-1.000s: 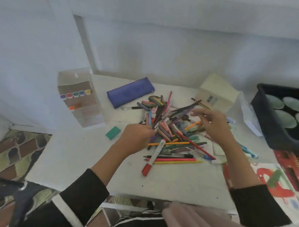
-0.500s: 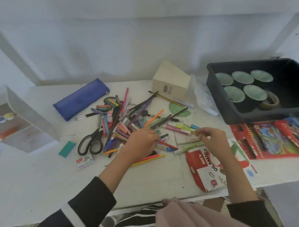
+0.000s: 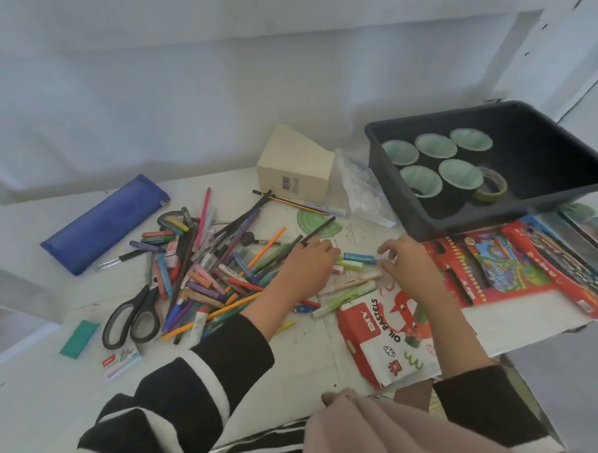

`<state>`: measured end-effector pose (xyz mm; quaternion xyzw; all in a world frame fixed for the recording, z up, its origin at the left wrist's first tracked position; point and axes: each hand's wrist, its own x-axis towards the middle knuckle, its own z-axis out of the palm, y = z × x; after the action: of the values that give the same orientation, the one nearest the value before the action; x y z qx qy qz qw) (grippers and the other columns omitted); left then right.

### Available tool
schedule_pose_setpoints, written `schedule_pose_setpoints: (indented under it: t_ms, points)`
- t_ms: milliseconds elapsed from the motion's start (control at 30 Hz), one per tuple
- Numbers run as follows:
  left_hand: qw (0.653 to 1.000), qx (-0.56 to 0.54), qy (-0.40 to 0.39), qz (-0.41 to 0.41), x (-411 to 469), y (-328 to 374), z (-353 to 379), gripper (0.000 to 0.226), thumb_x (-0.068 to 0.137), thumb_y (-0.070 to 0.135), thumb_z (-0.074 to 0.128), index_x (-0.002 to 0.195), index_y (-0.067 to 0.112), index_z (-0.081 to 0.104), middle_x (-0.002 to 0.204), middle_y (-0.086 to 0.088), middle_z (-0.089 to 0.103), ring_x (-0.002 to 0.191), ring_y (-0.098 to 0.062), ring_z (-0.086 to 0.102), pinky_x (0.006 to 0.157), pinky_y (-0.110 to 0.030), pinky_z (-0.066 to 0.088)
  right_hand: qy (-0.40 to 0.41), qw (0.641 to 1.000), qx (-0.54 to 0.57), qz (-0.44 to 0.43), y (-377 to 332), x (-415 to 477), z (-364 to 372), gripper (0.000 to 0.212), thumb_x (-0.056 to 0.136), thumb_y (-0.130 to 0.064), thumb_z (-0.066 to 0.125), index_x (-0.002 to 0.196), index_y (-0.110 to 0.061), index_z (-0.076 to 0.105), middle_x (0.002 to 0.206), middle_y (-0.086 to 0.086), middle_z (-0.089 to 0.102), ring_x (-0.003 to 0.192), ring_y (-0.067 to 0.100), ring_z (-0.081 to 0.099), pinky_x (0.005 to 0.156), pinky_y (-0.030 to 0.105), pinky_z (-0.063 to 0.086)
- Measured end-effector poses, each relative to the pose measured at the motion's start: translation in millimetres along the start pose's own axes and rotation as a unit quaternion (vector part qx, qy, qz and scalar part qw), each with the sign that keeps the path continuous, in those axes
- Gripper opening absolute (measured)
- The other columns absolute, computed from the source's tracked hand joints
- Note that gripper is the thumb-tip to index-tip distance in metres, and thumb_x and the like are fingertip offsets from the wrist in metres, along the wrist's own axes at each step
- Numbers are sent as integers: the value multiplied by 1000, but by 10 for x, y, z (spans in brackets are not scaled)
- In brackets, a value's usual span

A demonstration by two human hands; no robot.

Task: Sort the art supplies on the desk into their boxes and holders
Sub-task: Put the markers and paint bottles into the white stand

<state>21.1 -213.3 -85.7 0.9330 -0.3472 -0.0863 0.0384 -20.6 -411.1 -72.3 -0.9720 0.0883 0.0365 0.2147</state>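
Head view, left hand now nearer right hand, which pinches blue marker, left grip unclear

Left hand palm-down over pen pile; underside hidden, grasp unclear. Its forearm hides the pens beneath. Right hand pinches teal marker, covering its tip. Black tray and red packets cut by right edge. Beige box barcode unreadable.
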Motion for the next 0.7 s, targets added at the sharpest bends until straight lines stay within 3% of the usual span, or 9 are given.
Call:
schedule_pose_setpoints:
  t_ms: [167,267,400,633,700]
  points:
    - [999,-30,-16,-33,84,66,-4,43,96,41,47,133,19,43,131,-5,42,119,-28,40,94,-50,39,-3,999,-36,6,55,67,79,29,85,-16,66,114,-19,63,108,2,49,97,18,53,75,32,52]
    - [998,-56,-15,-19,132,108,-5,39,96,32,51,133,22,40,128,-6,41,116,-27,40,92,-51,39,9,998,-55,22,29,72,127,29,86,-13,62,114,-20,61,113,5,43,105,20,46,74,29,50]
    - [995,-93,-44,2,195,108,-43,42,92,18,56,129,25,39,120,-10,41,110,-26,39,82,-38,40,30,995,-88,30,17,90,135,16,88,-18,61,104,-20,62,112,5,43,107,21,41,71,28,48]
    - [978,-197,-63,30,231,102,-105,47,82,0,63,119,20,43,108,-5,38,91,-22,45,70,-30,37,-7,999,-41,-2,34,118,-112,12,84,-19,68,92,-21,59,95,-1,63,82,15,60,73,35,54]
    - [969,-239,-51,26,208,89,-130,47,82,1,65,120,21,45,112,-4,39,94,-22,47,72,-30,39,1,999,45,-13,31,96,-187,14,80,-19,73,89,-19,61,90,-2,62,75,10,58,69,25,53]
